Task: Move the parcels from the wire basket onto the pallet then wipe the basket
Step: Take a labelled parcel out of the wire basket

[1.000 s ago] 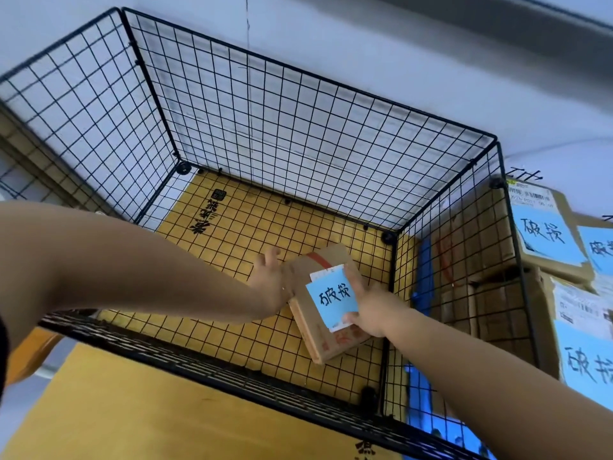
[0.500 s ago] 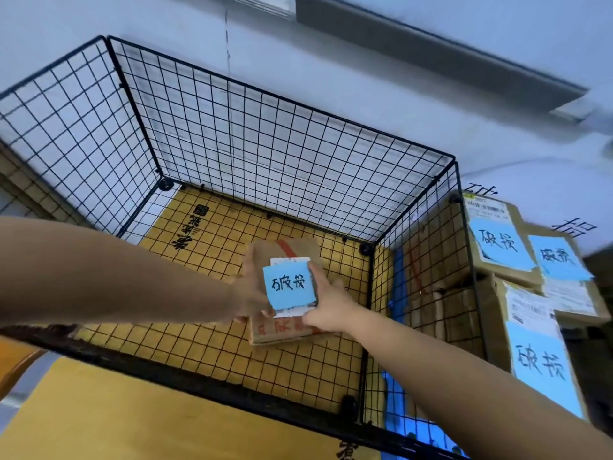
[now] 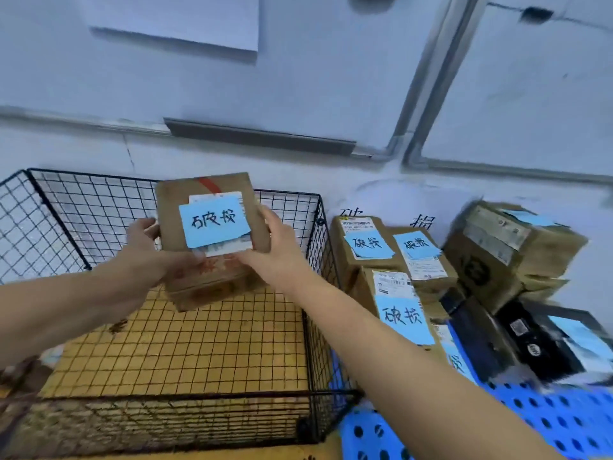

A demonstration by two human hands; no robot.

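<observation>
In the head view, the parcel [image 3: 212,240] is gripped at its sides by the left hand [image 3: 142,244] and right hand [image 3: 277,247], raised near the wire basket's [image 3: 199,395] rear edge, apparently to clear the mesh toward the blue pallet [image 3: 530,423].

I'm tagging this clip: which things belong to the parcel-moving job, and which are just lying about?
In the job: held parcel, left hand, right hand, wire basket, blue pallet, stacked parcels.
Just there: grey wall rail, white wall board.
</observation>
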